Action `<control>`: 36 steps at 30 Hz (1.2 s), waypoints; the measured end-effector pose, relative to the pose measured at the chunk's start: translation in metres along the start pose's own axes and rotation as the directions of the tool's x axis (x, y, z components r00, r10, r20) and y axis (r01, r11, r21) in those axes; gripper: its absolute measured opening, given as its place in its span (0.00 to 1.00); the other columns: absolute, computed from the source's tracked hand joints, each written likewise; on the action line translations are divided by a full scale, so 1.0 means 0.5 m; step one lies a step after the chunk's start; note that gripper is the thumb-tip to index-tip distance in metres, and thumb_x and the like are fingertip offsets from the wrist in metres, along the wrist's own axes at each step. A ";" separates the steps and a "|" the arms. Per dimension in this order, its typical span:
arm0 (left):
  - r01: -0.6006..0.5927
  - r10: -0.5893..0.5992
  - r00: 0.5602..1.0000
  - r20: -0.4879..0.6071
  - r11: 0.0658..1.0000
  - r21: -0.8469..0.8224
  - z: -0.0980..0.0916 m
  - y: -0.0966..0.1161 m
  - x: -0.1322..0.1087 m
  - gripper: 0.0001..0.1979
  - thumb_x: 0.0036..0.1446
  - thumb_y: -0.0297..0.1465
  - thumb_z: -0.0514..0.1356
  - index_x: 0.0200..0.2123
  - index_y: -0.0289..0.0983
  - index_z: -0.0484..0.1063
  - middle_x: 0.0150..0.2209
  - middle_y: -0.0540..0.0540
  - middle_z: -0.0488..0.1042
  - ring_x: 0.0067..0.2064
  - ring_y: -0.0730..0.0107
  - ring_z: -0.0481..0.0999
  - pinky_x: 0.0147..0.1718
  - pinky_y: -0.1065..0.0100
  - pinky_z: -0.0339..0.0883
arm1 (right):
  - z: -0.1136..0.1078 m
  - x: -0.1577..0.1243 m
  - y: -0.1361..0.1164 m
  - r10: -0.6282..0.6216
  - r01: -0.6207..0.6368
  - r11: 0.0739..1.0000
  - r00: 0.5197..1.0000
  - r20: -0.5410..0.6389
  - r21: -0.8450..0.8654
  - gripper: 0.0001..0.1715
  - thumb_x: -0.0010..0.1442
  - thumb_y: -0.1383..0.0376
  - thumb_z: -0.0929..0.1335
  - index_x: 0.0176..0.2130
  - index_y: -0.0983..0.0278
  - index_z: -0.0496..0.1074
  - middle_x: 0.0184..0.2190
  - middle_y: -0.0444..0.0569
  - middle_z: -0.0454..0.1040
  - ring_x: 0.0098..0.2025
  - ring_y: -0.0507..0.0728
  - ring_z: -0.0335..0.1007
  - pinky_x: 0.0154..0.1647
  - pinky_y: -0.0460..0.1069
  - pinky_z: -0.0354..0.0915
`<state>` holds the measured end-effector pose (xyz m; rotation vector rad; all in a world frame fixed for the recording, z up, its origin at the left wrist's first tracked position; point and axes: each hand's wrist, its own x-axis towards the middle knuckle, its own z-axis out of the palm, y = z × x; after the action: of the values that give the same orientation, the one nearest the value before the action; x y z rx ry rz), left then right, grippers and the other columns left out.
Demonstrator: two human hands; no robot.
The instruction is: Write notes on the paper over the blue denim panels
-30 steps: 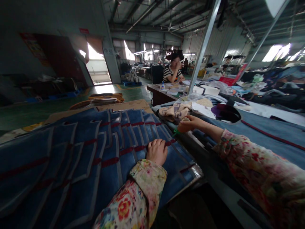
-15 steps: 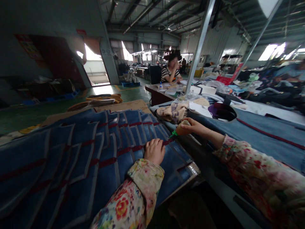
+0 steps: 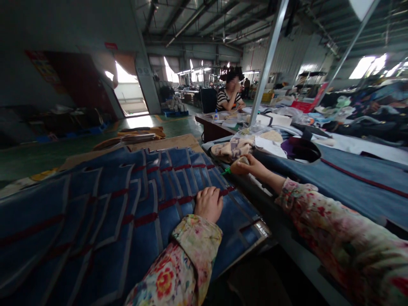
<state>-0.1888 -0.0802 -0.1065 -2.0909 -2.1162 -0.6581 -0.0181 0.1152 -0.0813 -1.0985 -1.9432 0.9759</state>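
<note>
Blue fabric-like panels with grey edges and dark red strips lie in overlapping rows on a board at left and centre. My left hand rests on them near the right side, palm down and open, touching a red strip with its fingertips. In my right hand is a tan, rounded thing with a green tip, gripped by closed fingers. It hovers over the far right edge of the panels, its green tip pointing left. The fingers hide part of it, so its exact kind is unclear.
Along the right runs a surface with a large blue piece bearing a red strip. A patterned cloth lies beyond my right hand. A metal pole rises behind. A person sits at a farther desk.
My right hand has moved slightly left and toward the far side with the green-tipped thing. My left hand stays on the same panels. The view has shifted a little.
</note>
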 end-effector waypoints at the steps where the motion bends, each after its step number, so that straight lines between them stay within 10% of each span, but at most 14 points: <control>1: 0.000 0.000 1.000 0.001 1.000 -0.003 -0.001 0.000 0.000 0.12 0.60 0.33 0.51 0.46 0.40 0.66 0.48 0.47 0.71 0.51 0.64 0.65 0.49 0.60 0.57 | -0.002 -0.002 -0.002 0.001 -0.001 1.000 1.000 0.010 0.006 0.31 0.49 0.49 0.69 0.47 0.61 0.62 0.39 0.48 0.71 0.43 0.58 0.68 0.45 0.54 0.66; 36: -0.003 0.002 1.000 -0.015 0.999 -0.036 -0.001 0.001 -0.001 0.11 0.60 0.32 0.51 0.45 0.39 0.66 0.47 0.47 0.70 0.50 0.63 0.65 0.48 0.57 0.57 | 0.063 0.046 -0.005 -0.108 0.111 0.994 0.971 -0.213 -0.001 0.30 0.45 0.48 0.68 0.43 0.63 0.65 0.37 0.50 0.68 0.41 0.61 0.65 0.45 0.57 0.62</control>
<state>-0.1886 -0.0807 -0.1061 -2.0994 -2.1092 -0.7148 -0.0549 0.1263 -0.0897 -1.0327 -1.8016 0.7755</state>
